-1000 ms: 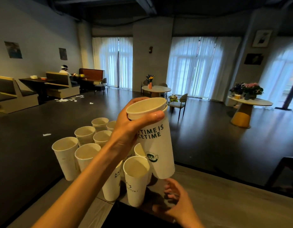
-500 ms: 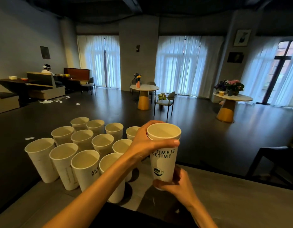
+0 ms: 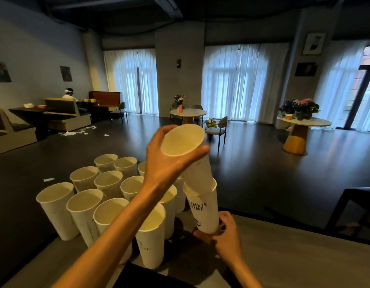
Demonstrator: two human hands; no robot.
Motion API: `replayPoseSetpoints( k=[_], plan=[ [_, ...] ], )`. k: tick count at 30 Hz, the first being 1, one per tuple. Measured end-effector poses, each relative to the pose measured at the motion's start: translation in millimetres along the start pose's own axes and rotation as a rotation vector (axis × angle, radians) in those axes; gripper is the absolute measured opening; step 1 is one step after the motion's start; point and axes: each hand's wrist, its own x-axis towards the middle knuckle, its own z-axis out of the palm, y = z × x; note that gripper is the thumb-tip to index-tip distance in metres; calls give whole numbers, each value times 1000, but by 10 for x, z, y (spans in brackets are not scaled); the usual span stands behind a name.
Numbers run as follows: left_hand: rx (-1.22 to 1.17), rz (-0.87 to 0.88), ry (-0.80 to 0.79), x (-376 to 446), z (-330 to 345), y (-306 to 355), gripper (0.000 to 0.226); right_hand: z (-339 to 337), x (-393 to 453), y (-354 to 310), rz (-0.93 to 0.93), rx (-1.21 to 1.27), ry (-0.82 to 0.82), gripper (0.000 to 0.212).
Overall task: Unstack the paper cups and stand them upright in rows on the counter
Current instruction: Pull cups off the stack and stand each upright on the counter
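Two hands part the nested cups: left hand grips the upper cup at its rim, tilting it free. Right hand pinches the lower cup at its base, anchoring it near the counter front edge.

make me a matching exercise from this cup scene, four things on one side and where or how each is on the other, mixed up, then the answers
Things:
1. left hand
2. right hand
3. top cup
4. standing cups

States:
A. upright in rows on the counter
B. grips the rim end of the cup being lifted
C. tilted, partly pulled out of the printed cup
D. holds the base of the printed cup

Pairs: 1-B, 2-D, 3-C, 4-A
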Motion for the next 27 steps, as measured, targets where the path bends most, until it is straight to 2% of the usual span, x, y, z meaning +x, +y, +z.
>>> replayPoseSetpoints(
  k=[4, 10, 14, 19, 23, 27],
  plan=[
    [10, 53, 138, 276, -267, 17, 83, 140, 285, 155, 16, -38, 8, 82],
    [64, 9, 74, 366, -476, -182, 80, 272, 672, 302, 87, -13, -38, 83],
    [186, 19, -91, 365, -476, -324, 88, 285, 810, 333, 68, -9, -44, 83],
    [382, 19, -358, 357, -278, -436, 86, 264, 941, 357, 68, -80, -64, 81],
    [488, 50, -491, 336, -121, -537, 83, 236, 1030, 392, 72, -141, -71, 44],
    [576, 79, -620, 280, 6, -661, 82, 230, 1075, 395, 133, -139, -53, 30]
  ],
)
